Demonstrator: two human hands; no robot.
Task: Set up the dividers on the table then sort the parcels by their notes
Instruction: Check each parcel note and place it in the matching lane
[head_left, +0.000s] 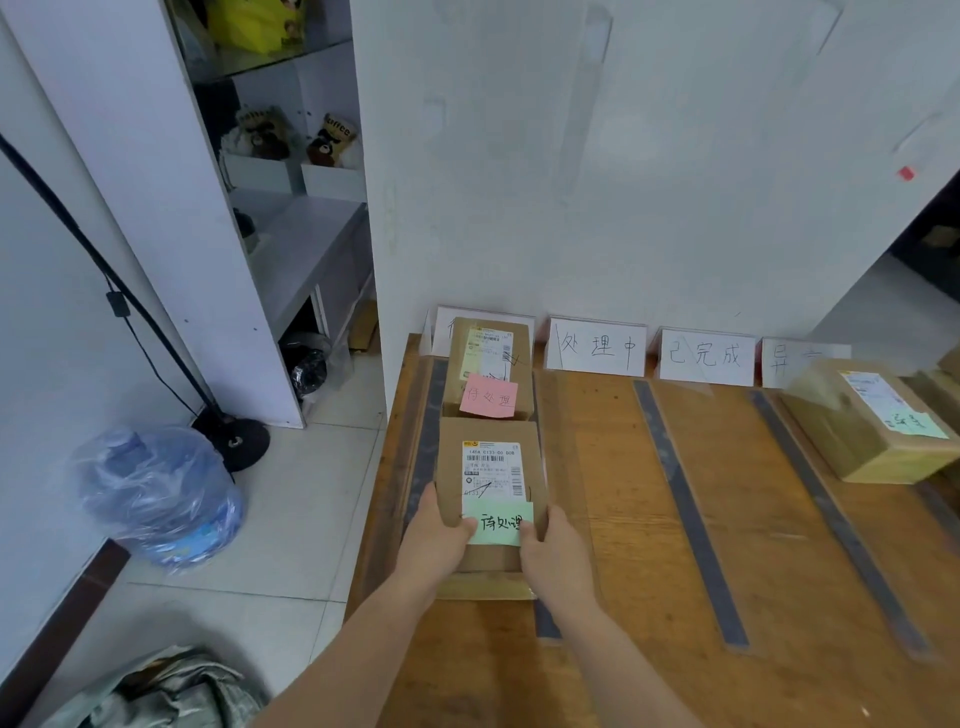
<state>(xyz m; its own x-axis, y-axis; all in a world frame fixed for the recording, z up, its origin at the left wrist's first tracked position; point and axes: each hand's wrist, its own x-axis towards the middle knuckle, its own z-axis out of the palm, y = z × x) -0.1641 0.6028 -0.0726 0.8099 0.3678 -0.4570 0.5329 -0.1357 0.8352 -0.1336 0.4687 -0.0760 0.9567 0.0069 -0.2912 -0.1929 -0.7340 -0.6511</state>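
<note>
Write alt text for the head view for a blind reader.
Left hand and right hand grip a green-noted parcel in the leftmost lane of the table, in front of a pink-noted parcel. Labelled signs line the wall; a third parcel lies far right.

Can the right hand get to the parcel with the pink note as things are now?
Probably not yet: the right hand holds the green-note parcel, which lies directly between it and the pink-note parcel. It must let go and reach over.

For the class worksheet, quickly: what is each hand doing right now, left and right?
Left hand: grips the left side of the parcel with the green note.
Right hand: grips the right side of the same parcel.
</note>
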